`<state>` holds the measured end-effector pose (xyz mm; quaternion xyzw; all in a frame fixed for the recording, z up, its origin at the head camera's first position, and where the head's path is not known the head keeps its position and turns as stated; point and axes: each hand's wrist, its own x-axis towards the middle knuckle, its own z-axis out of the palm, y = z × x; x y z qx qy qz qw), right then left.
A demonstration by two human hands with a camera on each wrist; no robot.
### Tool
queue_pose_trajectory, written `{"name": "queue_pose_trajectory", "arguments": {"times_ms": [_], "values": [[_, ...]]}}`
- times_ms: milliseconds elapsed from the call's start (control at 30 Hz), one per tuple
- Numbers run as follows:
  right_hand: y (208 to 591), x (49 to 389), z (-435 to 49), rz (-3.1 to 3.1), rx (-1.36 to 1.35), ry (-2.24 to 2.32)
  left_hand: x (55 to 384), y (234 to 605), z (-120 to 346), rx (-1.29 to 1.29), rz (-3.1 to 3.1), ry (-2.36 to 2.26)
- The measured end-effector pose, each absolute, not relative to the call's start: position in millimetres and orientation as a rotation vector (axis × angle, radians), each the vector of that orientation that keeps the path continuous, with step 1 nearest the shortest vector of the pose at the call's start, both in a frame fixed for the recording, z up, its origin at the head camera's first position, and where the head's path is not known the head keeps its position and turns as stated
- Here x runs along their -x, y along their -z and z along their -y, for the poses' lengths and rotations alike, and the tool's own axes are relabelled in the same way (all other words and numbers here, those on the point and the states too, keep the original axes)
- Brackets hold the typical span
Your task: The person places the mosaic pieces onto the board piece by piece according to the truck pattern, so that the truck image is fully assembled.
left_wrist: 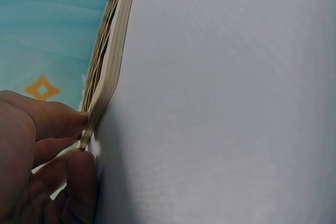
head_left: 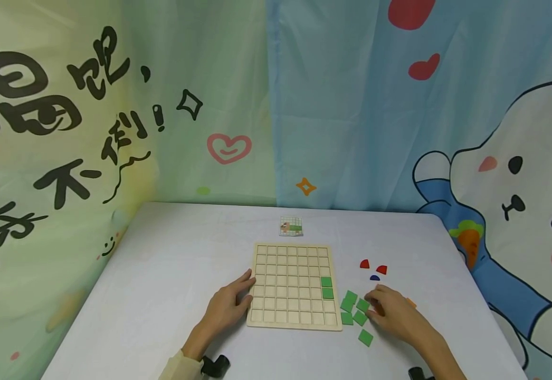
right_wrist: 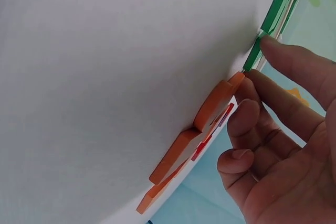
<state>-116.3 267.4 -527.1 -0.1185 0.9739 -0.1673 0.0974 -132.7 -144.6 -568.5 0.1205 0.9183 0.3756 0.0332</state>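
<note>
A wooden grid board [head_left: 287,316] lies flat on the white table, with two green square tiles [head_left: 326,287] set one behind the other in its right part. My left hand [head_left: 226,306] rests at the board's left edge; thumb and fingertips touch the rim [left_wrist: 107,80] in the left wrist view. To the right of the board my right hand [head_left: 395,311] pinches a green square tile [right_wrist: 254,53] between thumb and index finger, low over the table. Several loose green tiles [head_left: 365,338] lie between that hand and the board.
Beyond the right hand lie two red pieces [head_left: 364,264] and a blue rounded piece [head_left: 374,277]. Orange pieces [right_wrist: 214,106] sit beside the right hand, mostly hidden by it in the head view. A small picture card [head_left: 291,226] lies behind the board. A printed curtain [head_left: 342,105] hangs behind the table.
</note>
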Motion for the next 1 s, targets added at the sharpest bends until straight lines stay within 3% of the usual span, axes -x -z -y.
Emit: {"name": "queue_pose_trajectory", "arguments": {"times_ms": [1000], "values": [[526.5, 117.0, -264.2, -2.887, 0.283, 0.473, 132.8, 568.0, 145.1, -0.381, -2.816, -1.166]]}}
